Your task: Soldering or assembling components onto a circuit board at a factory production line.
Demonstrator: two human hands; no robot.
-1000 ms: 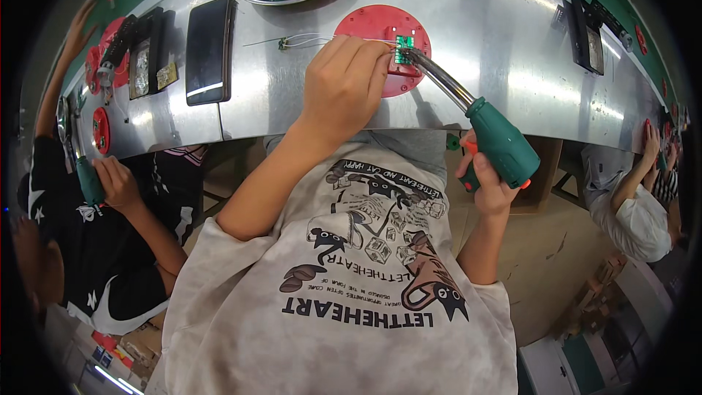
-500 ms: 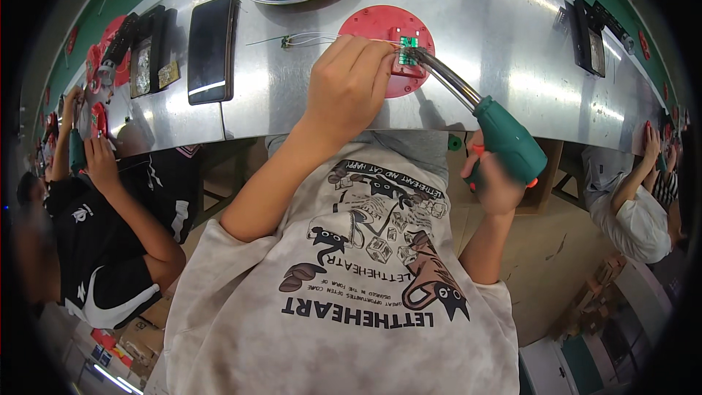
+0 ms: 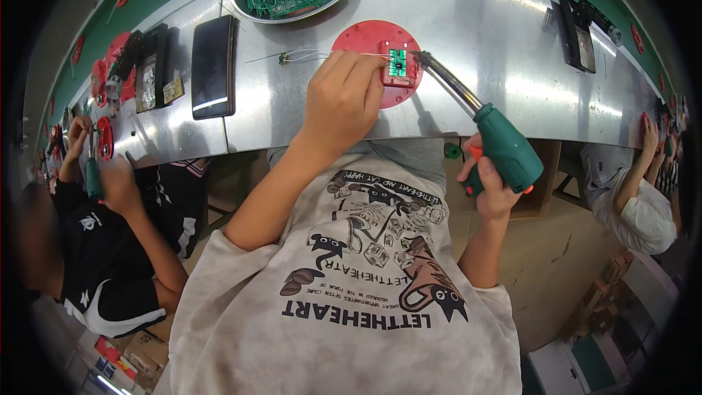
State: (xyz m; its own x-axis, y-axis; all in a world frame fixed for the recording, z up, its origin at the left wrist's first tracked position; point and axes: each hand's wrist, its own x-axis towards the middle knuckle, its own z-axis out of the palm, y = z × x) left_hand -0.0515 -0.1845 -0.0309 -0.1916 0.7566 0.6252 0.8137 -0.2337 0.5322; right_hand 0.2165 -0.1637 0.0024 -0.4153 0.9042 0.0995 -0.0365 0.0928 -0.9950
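My right hand [image 3: 491,184] is wrapped round the handle of a green pistol-shaped soldering iron [image 3: 508,148]. Its dark tip points up and left, just right of a small green circuit board [image 3: 397,64] and apart from it. The board sits in a red block on a round red plate [image 3: 360,31]. From the left, my left hand [image 3: 344,95] is closed in a pinch at the board's edge, on thin wires [image 3: 307,52]. These trail out leftward to a small part [image 3: 284,58]. The fingertips partly hide the wire ends.
A metal bowl [image 3: 238,0] of green wires stands at the back. Left of my hand lies a black phone-like slab [image 3: 214,66]. Black soldering stands [image 3: 150,69] are at left and at right [image 3: 579,40]. People work on both sides, one sleeve [image 3: 117,300] near my left.
The soldering iron's tip has come off the board and sits to its right. My left hand keeps its pinch beside the board. The whole view has shifted slightly.
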